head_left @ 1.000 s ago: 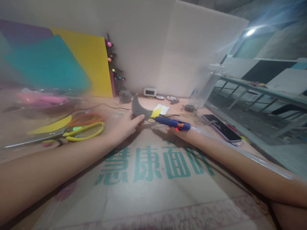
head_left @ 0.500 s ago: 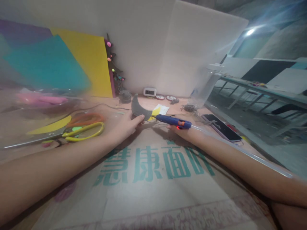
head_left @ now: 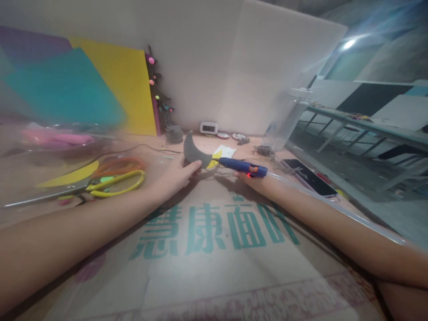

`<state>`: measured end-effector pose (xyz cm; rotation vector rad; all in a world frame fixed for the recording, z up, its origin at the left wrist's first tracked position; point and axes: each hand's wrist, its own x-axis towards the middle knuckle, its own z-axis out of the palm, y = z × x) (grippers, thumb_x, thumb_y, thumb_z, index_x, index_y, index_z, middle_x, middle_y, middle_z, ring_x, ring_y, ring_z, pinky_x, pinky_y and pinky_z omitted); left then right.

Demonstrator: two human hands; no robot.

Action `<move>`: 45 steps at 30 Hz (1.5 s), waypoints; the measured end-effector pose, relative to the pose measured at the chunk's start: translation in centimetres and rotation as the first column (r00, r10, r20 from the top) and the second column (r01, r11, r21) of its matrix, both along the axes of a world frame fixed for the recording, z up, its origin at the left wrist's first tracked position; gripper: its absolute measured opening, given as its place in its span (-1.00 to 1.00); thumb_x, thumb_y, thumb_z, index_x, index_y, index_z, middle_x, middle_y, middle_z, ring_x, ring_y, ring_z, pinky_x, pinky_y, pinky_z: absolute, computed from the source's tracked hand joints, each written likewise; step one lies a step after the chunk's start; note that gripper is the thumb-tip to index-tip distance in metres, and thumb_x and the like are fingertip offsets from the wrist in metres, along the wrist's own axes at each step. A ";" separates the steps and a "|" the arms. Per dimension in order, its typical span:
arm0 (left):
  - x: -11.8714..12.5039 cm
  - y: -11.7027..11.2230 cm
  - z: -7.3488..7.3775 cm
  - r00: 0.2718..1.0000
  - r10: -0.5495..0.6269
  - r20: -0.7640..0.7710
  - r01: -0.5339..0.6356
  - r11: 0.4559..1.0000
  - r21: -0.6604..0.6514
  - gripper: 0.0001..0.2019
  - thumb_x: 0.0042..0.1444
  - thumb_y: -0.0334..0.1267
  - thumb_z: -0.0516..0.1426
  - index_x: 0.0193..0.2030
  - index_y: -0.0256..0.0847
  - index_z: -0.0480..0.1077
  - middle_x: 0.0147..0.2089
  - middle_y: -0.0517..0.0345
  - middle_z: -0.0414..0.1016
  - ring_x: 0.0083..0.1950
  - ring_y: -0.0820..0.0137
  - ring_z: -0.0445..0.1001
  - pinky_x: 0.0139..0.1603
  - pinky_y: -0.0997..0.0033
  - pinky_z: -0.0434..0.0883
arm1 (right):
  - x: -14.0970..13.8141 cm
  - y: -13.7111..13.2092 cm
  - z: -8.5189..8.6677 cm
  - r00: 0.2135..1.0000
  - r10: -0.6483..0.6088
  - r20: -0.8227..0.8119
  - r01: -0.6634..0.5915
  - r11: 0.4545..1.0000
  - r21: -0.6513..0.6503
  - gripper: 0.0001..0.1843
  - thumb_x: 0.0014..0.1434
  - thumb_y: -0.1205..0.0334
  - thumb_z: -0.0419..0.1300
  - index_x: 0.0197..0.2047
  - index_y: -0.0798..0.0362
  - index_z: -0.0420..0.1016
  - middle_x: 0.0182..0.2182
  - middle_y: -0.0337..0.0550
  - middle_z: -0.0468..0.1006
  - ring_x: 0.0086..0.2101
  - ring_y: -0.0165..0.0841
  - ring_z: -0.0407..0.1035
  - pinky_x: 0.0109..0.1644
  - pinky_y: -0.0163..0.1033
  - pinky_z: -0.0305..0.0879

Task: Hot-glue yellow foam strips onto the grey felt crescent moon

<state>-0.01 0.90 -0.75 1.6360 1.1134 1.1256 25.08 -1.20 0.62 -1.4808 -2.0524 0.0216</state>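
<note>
My left hand [head_left: 175,174] pinches a grey crescent-shaped foam piece [head_left: 193,150] and holds it upright above the table. My right hand [head_left: 251,180] grips a blue hot glue gun [head_left: 243,167] with a red light lit and a clear glue stick trailing back along my forearm. The gun's nozzle points left and touches the crescent's lower tip, beside a small yellow foam piece [head_left: 214,162]. Both arms stretch forward over a cardboard sheet [head_left: 214,249] printed with green characters.
Yellow-handled scissors [head_left: 113,183] and a yellow foam crescent [head_left: 68,175] lie at left. Teal and yellow foam sheets [head_left: 110,89] lean on the back wall. A phone [head_left: 309,177] lies at right, near a clear plastic bottle [head_left: 284,125]. A small clock [head_left: 208,128] stands at the back.
The glue gun has moved slightly up and left, bringing its nozzle against the crescent's lower tip. My left hand keeps the crescent almost still.
</note>
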 end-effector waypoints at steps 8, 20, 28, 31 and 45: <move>0.2 -0.2 0.3 0.999 -0.050 0.016 0.050 0.998 0.026 -0.81 0.11 -0.14 0.12 -0.38 -0.21 0.27 -0.46 0.25 0.31 -0.44 0.47 0.26 -0.45 0.49 0.20 | 0.0 0.2 0.0 0.994 -0.095 0.051 0.095 0.995 0.008 -0.67 0.07 -0.13 0.21 -0.40 -0.03 0.49 -0.50 -0.18 0.53 -0.46 -0.25 0.42 -0.35 -0.15 0.36; 0.0 0.0 0.1 0.997 -0.068 -0.025 0.070 0.995 0.077 -0.84 0.14 -0.16 0.10 -0.29 -0.21 0.30 -0.38 0.23 0.34 -0.33 0.43 0.32 -0.31 0.46 0.27 | 0.8 0.9 -1.0 0.997 -0.076 0.028 0.075 0.996 0.044 -0.63 0.10 -0.18 0.17 -0.39 -0.03 0.49 -0.48 -0.17 0.52 -0.45 -0.25 0.42 -0.34 -0.13 0.39; -0.1 0.2 -0.2 0.997 -0.052 -0.058 0.053 0.998 0.021 -0.80 0.15 -0.10 0.09 -0.36 -0.20 0.29 -0.43 0.25 0.31 -0.42 0.45 0.27 -0.40 0.46 0.21 | 0.3 -0.1 0.8 0.995 -0.047 -0.093 0.054 0.995 0.082 -0.62 0.16 -0.15 0.12 -0.44 -0.02 0.42 -0.40 -0.12 0.51 -0.34 -0.23 0.41 -0.09 -0.05 0.37; -0.1 0.2 -0.2 0.998 -0.055 -0.027 0.056 0.998 0.013 -0.80 0.13 -0.11 0.10 -0.37 -0.19 0.30 -0.44 0.24 0.33 -0.42 0.44 0.27 -0.39 0.46 0.20 | 0.4 0.2 1.3 0.988 0.000 -0.156 0.011 0.997 0.070 -0.57 0.30 -0.08 -0.07 -0.36 0.00 0.45 -0.33 -0.11 0.53 -0.33 -0.31 0.43 -0.10 -0.13 0.38; 0.0 0.1 0.3 0.996 -0.085 -0.037 0.087 0.995 0.046 -0.83 0.11 -0.14 0.12 -0.34 -0.20 0.30 -0.44 0.25 0.34 -0.40 0.43 0.31 -0.36 0.45 0.25 | 6.4 7.0 -0.3 0.933 -0.333 -0.135 0.323 0.942 -0.091 -0.52 0.15 -0.08 0.15 -0.07 0.14 0.55 -0.24 -0.02 0.62 -0.23 -0.14 0.47 -0.09 -0.09 0.35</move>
